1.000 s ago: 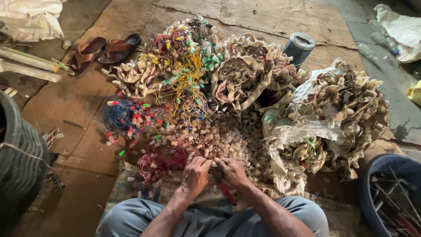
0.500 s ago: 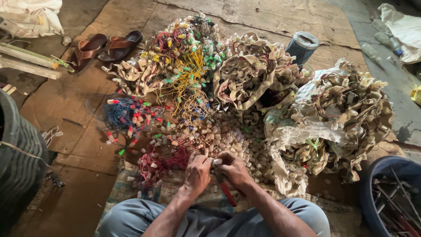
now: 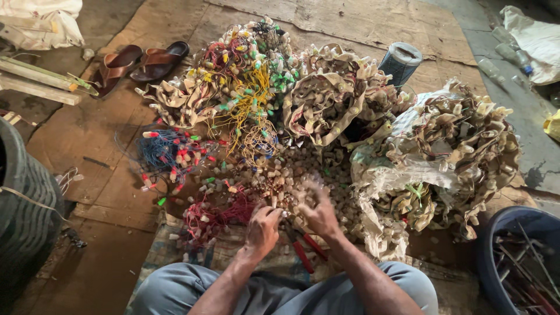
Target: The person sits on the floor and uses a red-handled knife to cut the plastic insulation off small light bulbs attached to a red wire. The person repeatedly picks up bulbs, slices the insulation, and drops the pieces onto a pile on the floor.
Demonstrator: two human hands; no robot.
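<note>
- Left hand [image 3: 262, 230], low centre of the frame, curled almost shut around something small at the near edge of the loose pale sockets [image 3: 274, 175]; exact item too small to tell.
- Right hand [image 3: 318, 210], just beside it, blurred, fingers spread and half open over the same pile; cannot tell whether anything is held.
- Red-handled pliers [image 3: 306, 248] lying on the mat directly under both wrists, against the knees; likely to be knocked or leaned on by a dropping wrist.
- Red wire tangle [image 3: 216, 213] touching the left hand's outer side; snagged fingers could drag the whole bundle across the pile.
- Small loose pieces scattered to the mat's edge at lower left; easily flicked onto the bare floor and lost among the debris.
- Torn sack of wired holders [image 3: 455, 151] slumped at right, spilling toward the right forearm; little slack on that side.
- Blue tub [image 3: 496, 233] at lower right and dark tyre [image 3: 26, 216] at lower left closing in both flanks.
- Open ground only at left middle, on the flattened cardboard [image 3: 70, 151] below the sandals [image 3: 140, 61].
</note>
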